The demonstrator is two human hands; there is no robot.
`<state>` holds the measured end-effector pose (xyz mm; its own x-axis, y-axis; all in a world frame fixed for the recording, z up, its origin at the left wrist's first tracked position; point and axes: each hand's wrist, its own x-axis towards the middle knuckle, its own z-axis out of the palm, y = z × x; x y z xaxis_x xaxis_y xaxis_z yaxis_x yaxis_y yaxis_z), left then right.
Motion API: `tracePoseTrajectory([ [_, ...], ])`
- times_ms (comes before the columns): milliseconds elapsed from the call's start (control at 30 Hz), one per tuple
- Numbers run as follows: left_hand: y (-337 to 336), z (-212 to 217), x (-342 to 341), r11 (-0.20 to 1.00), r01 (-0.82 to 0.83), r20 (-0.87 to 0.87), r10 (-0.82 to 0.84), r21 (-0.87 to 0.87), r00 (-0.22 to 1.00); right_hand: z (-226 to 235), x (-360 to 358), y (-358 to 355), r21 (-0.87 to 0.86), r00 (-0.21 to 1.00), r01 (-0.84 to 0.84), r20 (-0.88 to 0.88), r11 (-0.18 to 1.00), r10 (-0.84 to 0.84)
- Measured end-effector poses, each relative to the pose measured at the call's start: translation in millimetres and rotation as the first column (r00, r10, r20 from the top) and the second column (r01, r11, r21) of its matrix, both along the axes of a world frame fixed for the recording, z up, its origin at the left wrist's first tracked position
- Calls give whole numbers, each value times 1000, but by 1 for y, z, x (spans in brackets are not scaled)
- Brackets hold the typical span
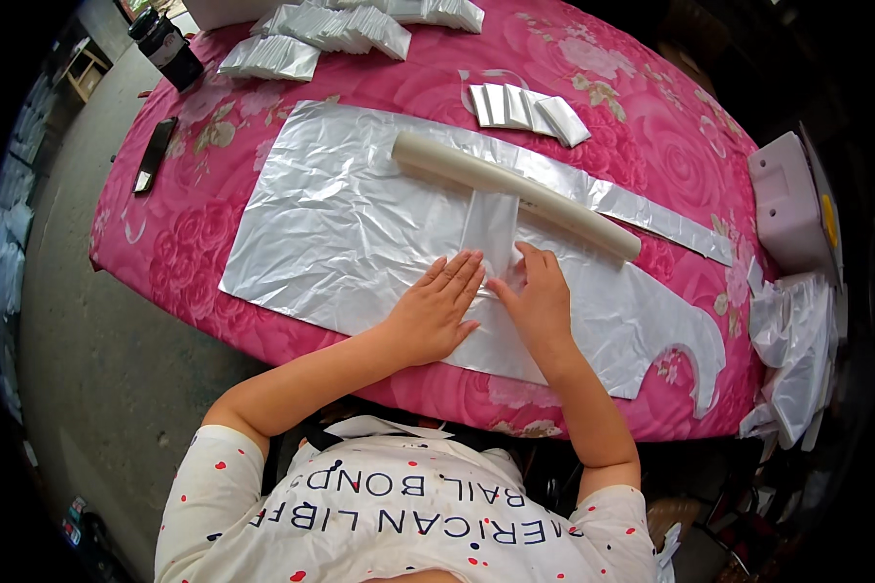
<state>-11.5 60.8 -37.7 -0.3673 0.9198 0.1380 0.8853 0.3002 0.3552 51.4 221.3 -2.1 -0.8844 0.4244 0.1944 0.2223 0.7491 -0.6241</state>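
A large silvery-white plastic bag (331, 214) lies spread over the table, with a rounded cut-out at its right end. On top of it is a narrow folded plastic strip (491, 222), running from my hands up to a long pale tube (515, 194). My left hand (439, 306) lies flat, fingers stretched out, pressing the strip's left side and the bag beneath. At the strip's right edge my right hand (538, 296) is curled, thumb and fingers closed on the folded plastic. The tube rests at a slant across the bag and covers the strip's far end.
Several folded white packets (525, 109) lie beyond the tube, with more stacked packets (331, 37) at the back. A dark jar (165, 49) and a black phone-like object (156, 155) stand and lie at left. A pale box (792, 199) and loose plastic bags (797, 340) are right.
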Motion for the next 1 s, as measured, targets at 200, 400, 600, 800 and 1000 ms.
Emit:
tracePoseTrajectory([
  [200,5,6,-15,999,23,19,-23,33,1000,-16,0,28,451,866,-444,-6,774,500],
  [400,12,0,-28,987,22,-43,-15,161,999,-10,-8,39,188,843,-517,-57,835,534],
  [600,15,2,-34,984,108,-198,-78,140,977,-12,-9,44,123,823,-540,-130,833,553],
  [800,-29,6,-5,903,262,-54,-259,341,964,-13,28,11,161,745,-632,-144,758,651],
  [1000,-36,7,-1,904,254,63,-292,345,954,-15,38,2,147,805,-545,-182,825,564],
])
